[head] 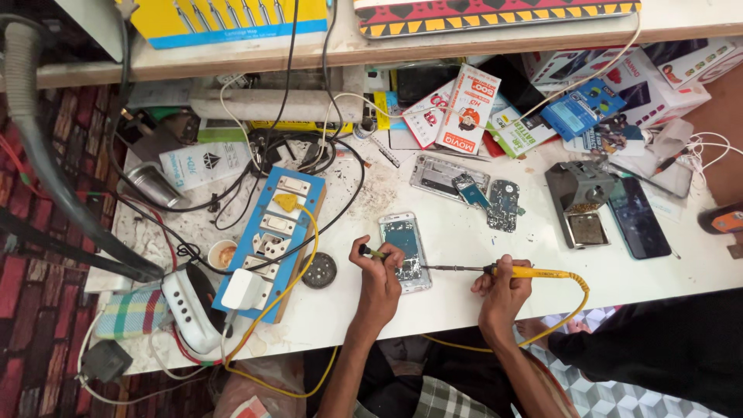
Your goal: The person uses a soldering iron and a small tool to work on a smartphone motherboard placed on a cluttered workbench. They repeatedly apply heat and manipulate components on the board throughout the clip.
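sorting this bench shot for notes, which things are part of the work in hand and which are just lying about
In use:
- opened phone
- yellow soldering iron in right hand
- small tool in left hand

Lying about:
- blue switch board
- dark phone
- loose circuit boards
- soldering stand
- packets
- round black tin

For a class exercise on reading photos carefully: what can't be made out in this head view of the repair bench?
- Iron tip on the opened phone: too small to tell whether it touches.
- What the left hand pinches: mostly hidden inside its grip.
- Yellow cord of the soldering iron in the right hand: drops behind the table edge.
- Box on the shelf: cut off by the top edge.
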